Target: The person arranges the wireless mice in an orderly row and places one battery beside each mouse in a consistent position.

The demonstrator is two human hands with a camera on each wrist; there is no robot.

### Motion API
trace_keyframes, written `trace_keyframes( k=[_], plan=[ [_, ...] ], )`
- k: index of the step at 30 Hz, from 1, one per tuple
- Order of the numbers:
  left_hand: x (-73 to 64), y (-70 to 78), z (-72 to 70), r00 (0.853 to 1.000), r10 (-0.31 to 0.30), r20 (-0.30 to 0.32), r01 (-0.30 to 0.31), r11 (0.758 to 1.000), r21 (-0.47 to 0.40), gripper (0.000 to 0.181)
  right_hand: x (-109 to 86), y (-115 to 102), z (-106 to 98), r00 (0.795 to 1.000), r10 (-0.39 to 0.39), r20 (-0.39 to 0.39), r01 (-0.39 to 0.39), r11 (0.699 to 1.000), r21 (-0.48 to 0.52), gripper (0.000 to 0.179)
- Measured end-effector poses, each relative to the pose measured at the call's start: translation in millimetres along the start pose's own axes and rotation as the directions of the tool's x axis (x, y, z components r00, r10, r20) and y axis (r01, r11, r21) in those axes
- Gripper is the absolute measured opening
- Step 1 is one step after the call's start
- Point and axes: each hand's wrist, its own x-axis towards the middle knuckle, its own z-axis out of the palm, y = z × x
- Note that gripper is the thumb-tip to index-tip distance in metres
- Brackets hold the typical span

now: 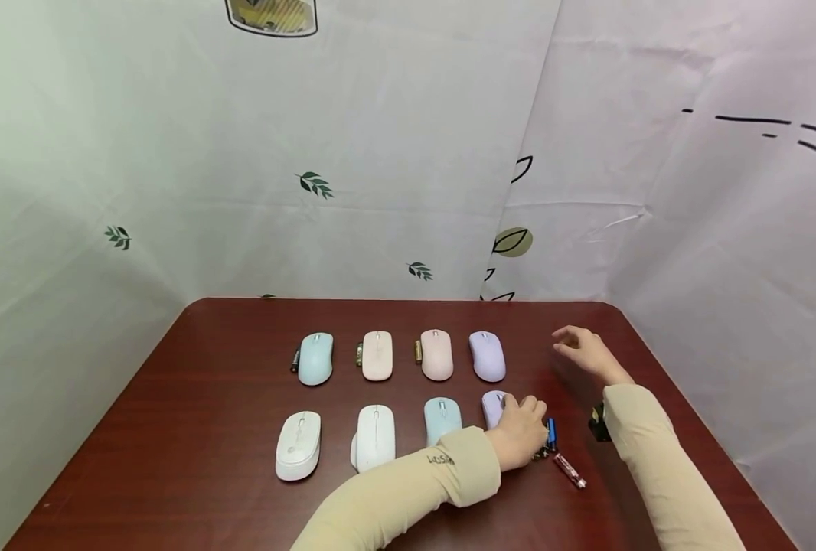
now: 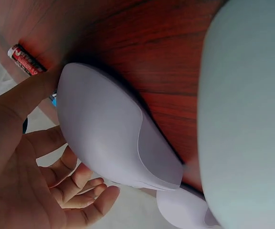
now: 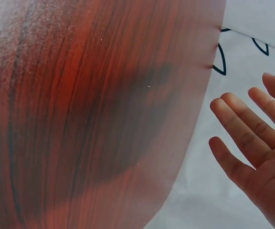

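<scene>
My left hand is at the right side of the near purple mouse, partly covering it. In the left wrist view, the thumb reaches past the rounded end of this purple mouse, and the other fingers are loosely bent beside it. Several batteries lie just beyond that hand: a blue one, a red-and-white one and dark ones partly hidden. Over the table's right side hovers my right hand, holding nothing; its fingers are spread in the right wrist view.
Across the back stand light blue, cream, pink and purple mice, batteries lying beside the first three. Two white mice and a light blue mouse share the near row. Patterned cloth surrounds the brown table.
</scene>
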Motion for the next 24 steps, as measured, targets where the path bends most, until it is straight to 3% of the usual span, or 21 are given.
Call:
trace_keyframes(
  k=[6, 14, 24],
  plan=[
    [0.7, 1.9, 0.7, 1.0, 0.013, 0.016, -0.013, 1.0, -0.003, 0.013, 1.0, 0, 2, 1.0, -0.017, -0.01, 0.017, 1.0, 0.005, 0.03],
    [0.3, -1.5, 8.0, 0.998, 0.065, -0.01, -0.065, 0.997, -0.044, 0.022, 0.6, 1, 7, 0.999, -0.035, -0.019, 0.035, 0.999, 0.014, 0.029],
    [-8.5, -13.9, 6.4, 0.99, 0.085, -0.116, -0.094, 0.993, -0.071, 0.034, 7.8, -2, 13, 0.998, -0.061, -0.012, 0.061, 0.998, 0.014, 0.028]
  ],
)
